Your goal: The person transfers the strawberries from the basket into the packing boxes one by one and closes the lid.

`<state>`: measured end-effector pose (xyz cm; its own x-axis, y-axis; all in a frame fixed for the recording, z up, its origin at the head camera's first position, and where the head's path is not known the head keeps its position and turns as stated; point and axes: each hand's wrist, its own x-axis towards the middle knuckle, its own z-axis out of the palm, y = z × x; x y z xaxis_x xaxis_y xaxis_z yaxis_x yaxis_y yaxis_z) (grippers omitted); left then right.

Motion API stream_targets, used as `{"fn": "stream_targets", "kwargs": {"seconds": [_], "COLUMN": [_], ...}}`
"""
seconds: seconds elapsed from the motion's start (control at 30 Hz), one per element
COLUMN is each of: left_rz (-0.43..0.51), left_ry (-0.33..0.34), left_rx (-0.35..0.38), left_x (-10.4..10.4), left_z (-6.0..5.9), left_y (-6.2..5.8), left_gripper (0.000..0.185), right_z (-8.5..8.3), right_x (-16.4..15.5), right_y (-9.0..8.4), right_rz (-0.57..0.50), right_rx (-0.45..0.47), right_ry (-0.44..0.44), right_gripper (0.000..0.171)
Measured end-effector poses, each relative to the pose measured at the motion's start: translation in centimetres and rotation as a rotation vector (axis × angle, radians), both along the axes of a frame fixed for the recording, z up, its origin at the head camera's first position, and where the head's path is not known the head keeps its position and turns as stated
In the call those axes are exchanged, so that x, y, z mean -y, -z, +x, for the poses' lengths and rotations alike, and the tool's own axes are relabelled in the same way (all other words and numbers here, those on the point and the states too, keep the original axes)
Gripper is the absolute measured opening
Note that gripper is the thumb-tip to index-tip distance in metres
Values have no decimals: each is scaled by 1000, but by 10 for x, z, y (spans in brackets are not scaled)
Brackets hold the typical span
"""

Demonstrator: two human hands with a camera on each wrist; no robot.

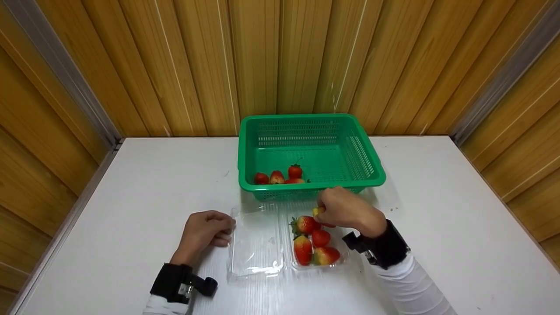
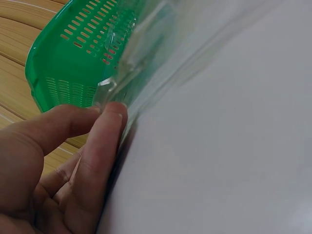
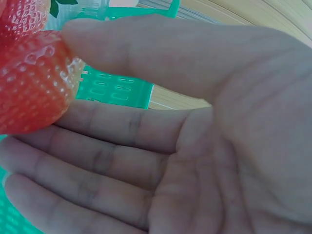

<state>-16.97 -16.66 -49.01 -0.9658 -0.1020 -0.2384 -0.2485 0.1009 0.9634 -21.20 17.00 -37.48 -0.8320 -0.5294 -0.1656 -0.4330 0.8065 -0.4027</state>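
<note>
- You are wearing a white left sleeve [image 1: 164, 307] at the lower left of the head view, its cloth wrinkling.
- Your white right sleeve [image 1: 418, 284], at the lower right, is gathering in crosswise folds.
- A wide black left wristband [image 1: 166, 280] is circling one wrist; a matching black right wristband [image 1: 389, 247] is circling the other.
- A black left wrist camera [image 1: 208, 286] with a rounded end is jutting from its band, a small silvery piece [image 1: 184, 289] sitting beside it.
- A blocky black right wrist camera [image 1: 351, 240] is projecting likewise.
- Your left hand [image 1: 208, 229] and right hand [image 1: 350, 212] are going bare.
</note>
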Motion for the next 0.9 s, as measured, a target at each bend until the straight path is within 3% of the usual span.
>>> {"fn": "stream_targets", "kwargs": {"seconds": [0.17,0.6,0.9], "left_rz": [-9,-3,-16], "left_ry": [3,-5,2], "left_rx": [-6,-9,-7], "left_x": [1,0,0], "left_z": [0,0,0], "left_y": [0,0,0], "left_gripper": [19,17,17], "right_z": [0,0,0], "right_x": [1,1,1], "right_y": [1,5,4], "right_rz": [15,-32,-27], "right_rx": [-13,-59,-34], "right_ry": [2,-43,-38], "right_gripper": [38,34,33]}}
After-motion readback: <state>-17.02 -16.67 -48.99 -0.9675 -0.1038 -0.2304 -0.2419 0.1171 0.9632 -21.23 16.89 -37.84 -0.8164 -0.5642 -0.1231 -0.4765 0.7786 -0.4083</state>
